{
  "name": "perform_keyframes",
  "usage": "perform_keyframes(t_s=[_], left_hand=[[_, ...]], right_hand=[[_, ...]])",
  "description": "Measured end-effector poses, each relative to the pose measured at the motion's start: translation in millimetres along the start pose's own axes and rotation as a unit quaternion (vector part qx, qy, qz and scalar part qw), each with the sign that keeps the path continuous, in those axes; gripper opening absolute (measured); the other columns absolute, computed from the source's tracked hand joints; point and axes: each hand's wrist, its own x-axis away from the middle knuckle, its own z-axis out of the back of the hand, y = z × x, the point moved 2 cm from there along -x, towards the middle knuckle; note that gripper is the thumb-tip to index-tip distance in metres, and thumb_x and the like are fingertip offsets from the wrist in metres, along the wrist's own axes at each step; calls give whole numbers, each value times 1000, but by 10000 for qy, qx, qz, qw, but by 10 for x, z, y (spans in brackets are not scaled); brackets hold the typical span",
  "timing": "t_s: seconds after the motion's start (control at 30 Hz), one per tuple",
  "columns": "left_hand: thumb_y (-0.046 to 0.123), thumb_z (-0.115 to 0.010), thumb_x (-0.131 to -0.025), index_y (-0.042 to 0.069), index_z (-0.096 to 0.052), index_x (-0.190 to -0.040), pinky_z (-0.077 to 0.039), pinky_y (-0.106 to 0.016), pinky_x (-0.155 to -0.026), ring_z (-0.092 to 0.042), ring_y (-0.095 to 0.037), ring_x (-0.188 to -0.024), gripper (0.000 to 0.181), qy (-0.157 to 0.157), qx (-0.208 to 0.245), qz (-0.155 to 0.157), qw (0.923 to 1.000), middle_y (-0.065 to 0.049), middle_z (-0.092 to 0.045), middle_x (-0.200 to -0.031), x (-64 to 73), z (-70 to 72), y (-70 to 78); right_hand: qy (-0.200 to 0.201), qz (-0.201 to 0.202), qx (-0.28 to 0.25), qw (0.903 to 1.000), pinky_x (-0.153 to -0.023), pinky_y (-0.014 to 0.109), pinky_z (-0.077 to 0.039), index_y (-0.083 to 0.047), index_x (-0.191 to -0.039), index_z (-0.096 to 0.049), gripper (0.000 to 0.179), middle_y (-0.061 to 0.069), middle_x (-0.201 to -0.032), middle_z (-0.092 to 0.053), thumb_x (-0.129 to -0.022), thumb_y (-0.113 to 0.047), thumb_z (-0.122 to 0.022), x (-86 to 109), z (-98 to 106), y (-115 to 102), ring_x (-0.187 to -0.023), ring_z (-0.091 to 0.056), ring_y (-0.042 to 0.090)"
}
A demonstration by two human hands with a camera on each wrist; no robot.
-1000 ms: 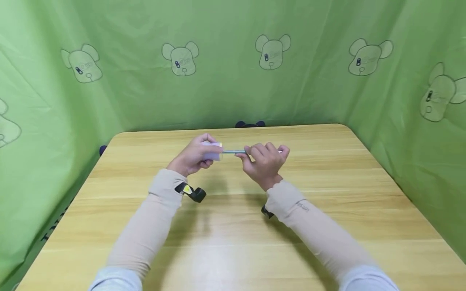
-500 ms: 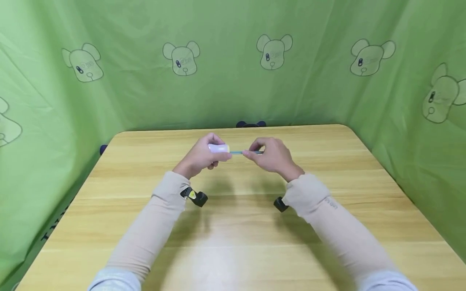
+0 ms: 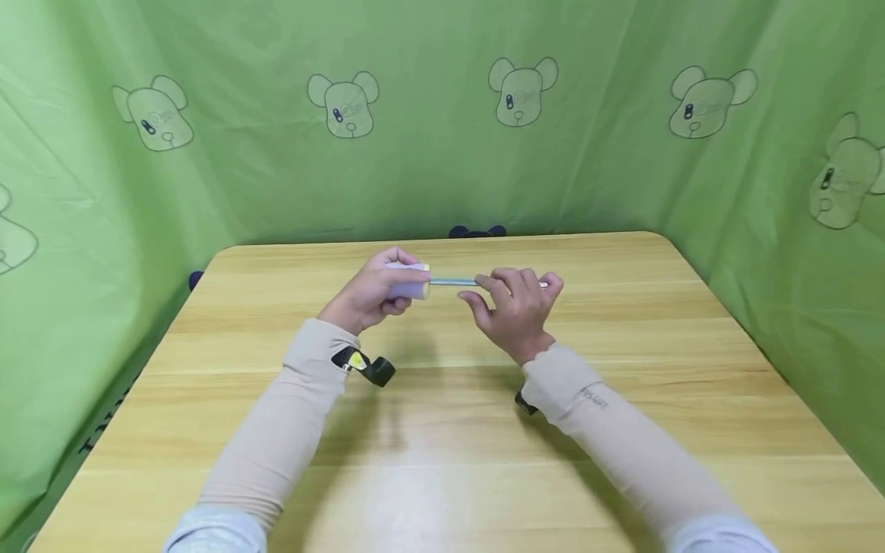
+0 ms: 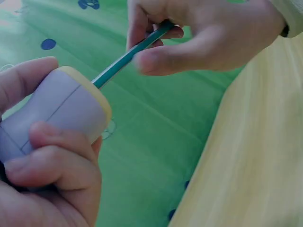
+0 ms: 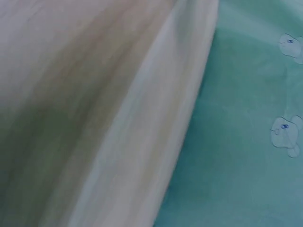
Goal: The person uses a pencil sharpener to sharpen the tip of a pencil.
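My left hand (image 3: 376, 292) grips a lavender pencil sharpener (image 3: 409, 284) with a yellow rim. In the left wrist view the sharpener (image 4: 61, 111) is waisted, with fingers curled round its body. A teal pencil (image 3: 451, 282) runs from the sharpener's rimmed end across to my right hand (image 3: 518, 307). The pencil's tip is hidden inside the sharpener. My right fingers curl over the pencil, and the thumb stands a little off it in the head view. Neither the right hand nor the pencil shows in the right wrist view.
Both hands are above a light wooden table (image 3: 442, 430), near its far side. A green curtain (image 3: 429, 177) printed with bear heads surrounds the table at the back and sides. Small black cameras (image 3: 380, 372) are strapped to the wrists.
My right hand turned to a thumb-and-finger pinch on the pencil half a second ago, then rolled back with its fingers over it. The left hand shifted slightly, keeping hold of the sharpener.
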Motion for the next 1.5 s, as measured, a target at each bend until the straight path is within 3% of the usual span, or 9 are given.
perform_keyframes(t_s=[0.23, 0.33, 0.43, 0.57, 0.63, 0.67, 0.97, 1.27, 1.5], left_hand=[[-5, -65, -83, 7, -45, -92, -28, -19, -42, -43, -12, -53, 25, 302, -204, -521, 9980, -14, -49, -89, -25, 38, -104], [-6, -69, -79, 5, -45, -93, -31, -20, -45, -45, -14, -58, 30, 457, -675, -909, 9925, -13, -51, -87, -29, 29, -111], [-1, -75, -75, 5, -48, -95, -38, -22, -49, -48, -17, -66, 34, 561, -1413, -1178, 9813, -14, -53, -90, -21, 5, -91], [8, -81, -74, 6, -52, -99, -47, -29, -57, -53, -23, -80, 38, 331, -2448, -1234, 9611, -14, -54, -99, -2, 1, -78], [11, -82, -74, 7, -52, -102, -50, -32, -61, -55, -26, -84, 40, 150, -2885, -1244, 9492, -15, -55, -102, 7, 22, -72], [13, -82, -75, 8, -52, -103, -51, -33, -62, -56, -26, -84, 42, 90, -3093, -1257, 9426, -14, -56, -103, 13, 35, -65], [28, -83, -77, 13, -54, -110, -53, -35, -65, -61, -25, -82, 46, -88, -4641, -1344, 8755, -13, -63, -110, -29, 131, -14], [32, -77, -82, 13, -57, -123, -51, -35, -68, -59, -24, -84, 50, -232, -5312, -1150, 8391, -14, -63, -112, -29, 101, 77], [38, -77, -82, 10, -58, -124, -50, -32, -66, -58, -23, -82, 54, -316, -5646, -1177, 8163, -10, -62, -100, -40, 50, 112]], right_hand=[[-1123, -326, -5, 9931, -52, 43, -32, -11, -67, -67, 39, 1, -55, -58, -86, -45, -68, -98, -46, 31, -42, -44, 19], [-2550, -1107, -495, 9593, -42, 36, -28, -14, -66, -64, 37, -2, -54, -59, -83, -45, -70, -199, -27, 81, -38, -41, 15], [-4296, -2336, -1198, 8640, -46, 35, -30, -16, -66, -58, 36, -5, -56, -55, -86, -44, -69, -301, -20, 148, -44, -41, 13], [-6088, -3622, -2037, 6758, -52, 29, -28, -13, -67, -51, 39, -3, -56, -41, -96, -38, -59, -397, -38, 229, -50, -32, 12], [-6410, -3721, -2300, 6307, -50, 28, -28, -9, -67, -49, 40, -2, -56, -39, -97, -34, -57, -425, -54, 254, -50, -30, 12], [-6471, -3620, -2332, 6292, -50, 27, -29, -9, -68, -50, 40, -2, -56, -40, -97, -34, -58, -434, -63, 262, -50, -31, 12], [-5903, -2185, -1731, 7576, -58, 36, -44, -13, -90, -62, 19, 0, -78, -64, -91, -31, -69, -401, -62, 219, -65, -55, 17], [-4067, -459, -1059, 9062, -53, 35, -46, -10, -86, -64, 19, 2, -81, -69, -82, -21, -79, -356, -26, 126, -65, -62, 17], [-2772, 304, -1134, 9536, -49, 34, -43, -5, -78, -64, 17, 5, -71, -66, -82, -13, -79, -286, -15, 99, -57, -59, 21]])
